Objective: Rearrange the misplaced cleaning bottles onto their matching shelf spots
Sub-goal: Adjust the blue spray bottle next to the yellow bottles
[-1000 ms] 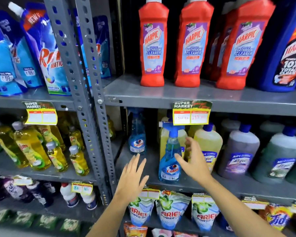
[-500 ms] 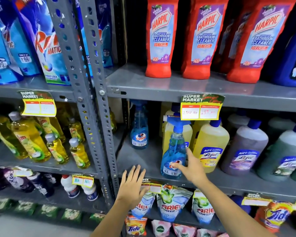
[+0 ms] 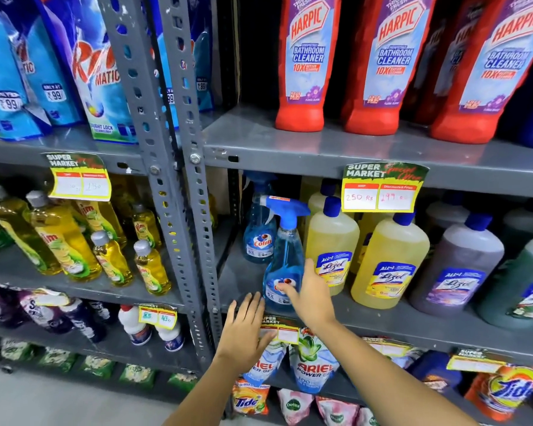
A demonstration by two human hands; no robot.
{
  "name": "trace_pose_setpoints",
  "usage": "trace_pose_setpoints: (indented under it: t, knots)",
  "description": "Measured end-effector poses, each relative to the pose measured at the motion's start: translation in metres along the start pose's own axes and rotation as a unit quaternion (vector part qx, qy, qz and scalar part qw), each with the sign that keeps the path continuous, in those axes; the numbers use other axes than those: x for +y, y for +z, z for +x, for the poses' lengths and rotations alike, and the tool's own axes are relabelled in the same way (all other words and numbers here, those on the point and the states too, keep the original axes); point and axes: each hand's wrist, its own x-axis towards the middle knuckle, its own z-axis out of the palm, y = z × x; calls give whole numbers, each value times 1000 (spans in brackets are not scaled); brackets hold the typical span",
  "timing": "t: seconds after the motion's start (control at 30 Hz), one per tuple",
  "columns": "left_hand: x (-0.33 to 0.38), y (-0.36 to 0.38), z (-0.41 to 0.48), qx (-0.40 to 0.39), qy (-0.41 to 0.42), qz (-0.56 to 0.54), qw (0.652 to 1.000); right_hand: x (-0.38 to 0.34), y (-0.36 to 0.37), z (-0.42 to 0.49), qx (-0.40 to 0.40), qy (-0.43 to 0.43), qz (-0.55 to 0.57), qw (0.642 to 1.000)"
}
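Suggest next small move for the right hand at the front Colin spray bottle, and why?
Probably close the right hand around the front spray bottle: its fingers touch the lower body but don't wrap it. The left hand hovers open at the shelf edge.

Blue spray bottle (image 3: 282, 265), red bottles (image 3: 305, 66)

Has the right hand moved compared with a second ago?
Yes. The right hand has come down the front Colin spray bottle, from the neck to its label.
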Motion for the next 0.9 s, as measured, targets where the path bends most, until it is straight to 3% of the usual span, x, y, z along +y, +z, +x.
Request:
trace_pose_setpoints:
  t: [0.2,0.37,0.5,0.9]
  knots:
    - [3,-5,-3,47,11,48,998,-22,17,20,-14,3,13,1000]
    - [-1,0,-5,9,-5,30,999,-32,28,40,-51,-1,47,998]
    - [-3,4,-4,24,14,21,999,-36,36,49,-86,-22,43,995]
    - [-5,5,-5,43,17,42,998,-34,45,53,-62,-18,7,998]
